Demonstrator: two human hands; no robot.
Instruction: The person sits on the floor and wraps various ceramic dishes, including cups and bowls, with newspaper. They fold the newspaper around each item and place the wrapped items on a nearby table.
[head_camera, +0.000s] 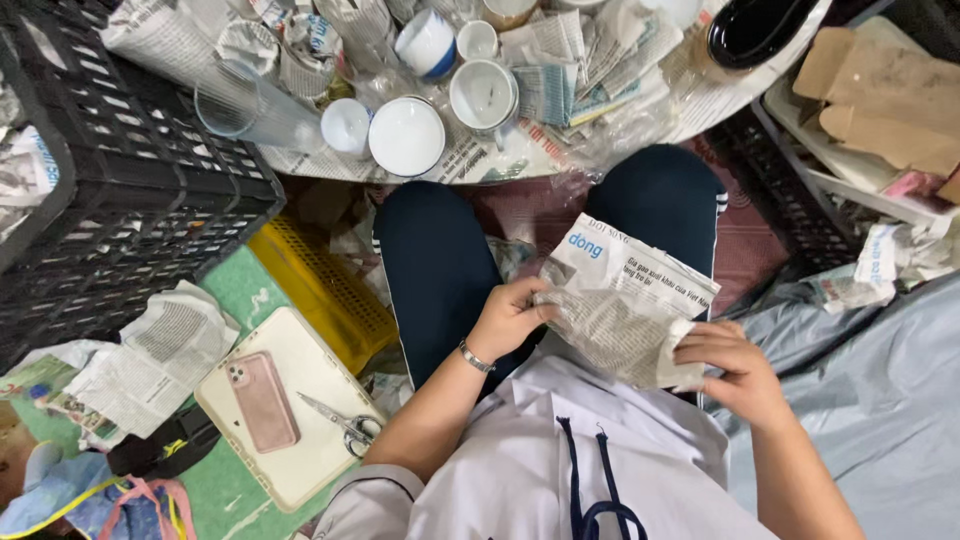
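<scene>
Left hand (508, 318) and right hand (722, 368) each pinch the crumpled newspaper sheet (625, 305), over the lap at 6 o'clock from the cups (484, 95). Risk: thin paper tears if pulled apart.

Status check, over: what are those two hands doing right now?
Left hand and right hand both gripping crumpled newspaper sheet over lap. White ceramic cups on table ahead, untouched. Nothing blocking.

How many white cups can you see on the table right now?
5, possibly more under the newspaper: one wide cup at the near edge, a small one left of it, one right of it, one blue-banded and a small one behind.
</scene>
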